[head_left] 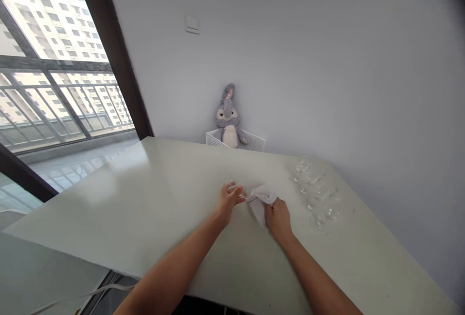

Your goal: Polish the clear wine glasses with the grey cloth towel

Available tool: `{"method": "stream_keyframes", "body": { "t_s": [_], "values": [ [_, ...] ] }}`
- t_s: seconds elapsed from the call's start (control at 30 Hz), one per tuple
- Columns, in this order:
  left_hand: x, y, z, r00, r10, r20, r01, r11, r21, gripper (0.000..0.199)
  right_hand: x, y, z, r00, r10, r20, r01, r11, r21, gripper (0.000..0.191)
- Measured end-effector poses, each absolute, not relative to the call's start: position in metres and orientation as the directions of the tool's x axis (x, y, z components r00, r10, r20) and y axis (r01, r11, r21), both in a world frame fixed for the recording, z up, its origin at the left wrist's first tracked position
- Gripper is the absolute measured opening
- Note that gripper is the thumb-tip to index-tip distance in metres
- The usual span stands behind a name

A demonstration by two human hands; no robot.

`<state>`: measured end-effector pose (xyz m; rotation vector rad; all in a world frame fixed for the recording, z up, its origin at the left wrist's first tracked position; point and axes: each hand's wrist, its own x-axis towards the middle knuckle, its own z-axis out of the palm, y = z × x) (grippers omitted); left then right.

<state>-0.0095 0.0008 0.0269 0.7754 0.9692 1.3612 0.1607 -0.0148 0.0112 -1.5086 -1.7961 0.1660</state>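
Right hand [278,219] closed firmly around a crumpled white cloth [259,205], pressed down on the cream-white laminate desk [119,194]. Left hand [228,202] just beside the cloth and partly open, with curled fingers [232,190] almost touching it; any hold on something small and clear too faint to tell. Right of both hands, near the desk's edge, a loose cluster of clear glass cups [316,194]. At the far edge, a grey-and-white plush rabbit [227,116] sitting in a white wire-mesh basket [214,138], against a pale grey wall [327,63].
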Motion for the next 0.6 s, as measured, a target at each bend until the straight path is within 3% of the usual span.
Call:
{"method": "stream_keyframes", "body": {
  "t_s": [0.1, 0.2, 0.3, 0.47, 0.6],
  "values": [
    [-0.014, 0.004, 0.03, -0.128, 0.985, -0.115, -0.578, 0.02, 0.816, 0.044, 0.163, -0.012, 0.012, 0.142, 0.914, 0.381, 0.698, 0.18, -0.693, 0.041],
    [-0.007, -0.003, 0.033, -0.109, 0.991, -0.072, -0.649, -0.016, 0.761, 0.044, 0.154, -0.013, 0.01, 0.038, 0.971, 0.235, 0.501, 0.184, -0.845, 0.046],
    [0.007, -0.015, 0.031, -0.033, 0.999, 0.012, -0.642, -0.03, 0.766, 0.048, 0.144, -0.017, 0.008, -0.025, 0.982, 0.186, 0.24, 0.187, -0.953, 0.046],
    [0.015, -0.025, 0.024, 0.033, 0.984, 0.174, -0.573, -0.124, 0.81, 0.051, 0.142, -0.018, -0.001, 0.093, 0.996, -0.005, 0.02, -0.006, -1.0, 0.048],
    [0.013, -0.026, 0.024, 0.054, 0.956, 0.29, -0.478, -0.23, 0.848, 0.057, 0.14, -0.017, -0.004, 0.053, 0.999, -0.011, -0.205, 0.0, -0.979, 0.04]
  ]
}}
